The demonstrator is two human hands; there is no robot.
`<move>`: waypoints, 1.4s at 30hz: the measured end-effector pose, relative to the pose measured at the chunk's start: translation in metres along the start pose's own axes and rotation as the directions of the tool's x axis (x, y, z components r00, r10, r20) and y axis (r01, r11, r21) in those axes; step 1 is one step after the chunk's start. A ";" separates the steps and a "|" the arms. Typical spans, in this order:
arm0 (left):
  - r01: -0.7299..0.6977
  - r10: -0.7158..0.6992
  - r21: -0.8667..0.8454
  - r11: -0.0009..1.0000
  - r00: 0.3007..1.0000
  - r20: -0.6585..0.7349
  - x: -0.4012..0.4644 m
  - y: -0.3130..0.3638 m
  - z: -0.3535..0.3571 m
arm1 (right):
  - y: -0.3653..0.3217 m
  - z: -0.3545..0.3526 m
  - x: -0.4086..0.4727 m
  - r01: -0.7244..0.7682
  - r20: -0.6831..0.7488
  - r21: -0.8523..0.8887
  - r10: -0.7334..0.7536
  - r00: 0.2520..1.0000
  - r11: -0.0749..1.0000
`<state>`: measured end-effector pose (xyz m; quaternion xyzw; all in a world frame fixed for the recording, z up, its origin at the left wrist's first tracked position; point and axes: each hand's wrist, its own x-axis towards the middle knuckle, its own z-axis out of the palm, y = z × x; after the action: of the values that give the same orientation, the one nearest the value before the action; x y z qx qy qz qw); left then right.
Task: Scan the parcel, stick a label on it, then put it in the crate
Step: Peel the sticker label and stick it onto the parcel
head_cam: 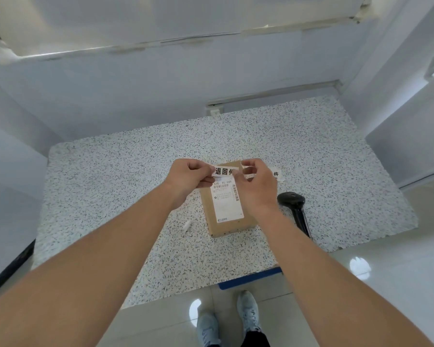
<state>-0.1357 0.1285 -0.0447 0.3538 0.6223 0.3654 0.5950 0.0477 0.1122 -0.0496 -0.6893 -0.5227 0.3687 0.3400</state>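
Both hands, left hand [189, 176] and right hand [257, 182], pinch a label strip [223, 171] above the parcel [227, 209] on the speckled table [110, 184]; scanner [295, 206] beside it.

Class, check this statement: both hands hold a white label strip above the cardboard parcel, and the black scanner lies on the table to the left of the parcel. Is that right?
One detail is wrong. The head view shows the scanner lying to the right of the parcel, not the left. Both the left hand and right hand do hold the label strip above it.
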 end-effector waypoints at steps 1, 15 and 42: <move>0.006 -0.006 -0.014 1.000 1.000 -0.002 0.002 -0.001 0.000 | 0.001 0.000 0.003 -0.028 -0.003 0.013 0.028 1.000 1.000; 0.051 -0.056 -0.092 0.994 0.997 -0.057 0.029 -0.013 0.005 | 0.012 0.009 0.051 -0.121 0.086 0.019 0.119 0.989 0.993; 0.004 0.187 0.593 0.805 0.947 -0.260 0.063 -0.045 0.009 | 0.044 0.049 0.082 0.098 0.141 -0.195 -0.072 0.987 0.976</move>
<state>-0.1301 0.1628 -0.1145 0.4888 0.7709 0.2343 0.3344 0.0406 0.1865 -0.1242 -0.6711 -0.6078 0.3442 0.2487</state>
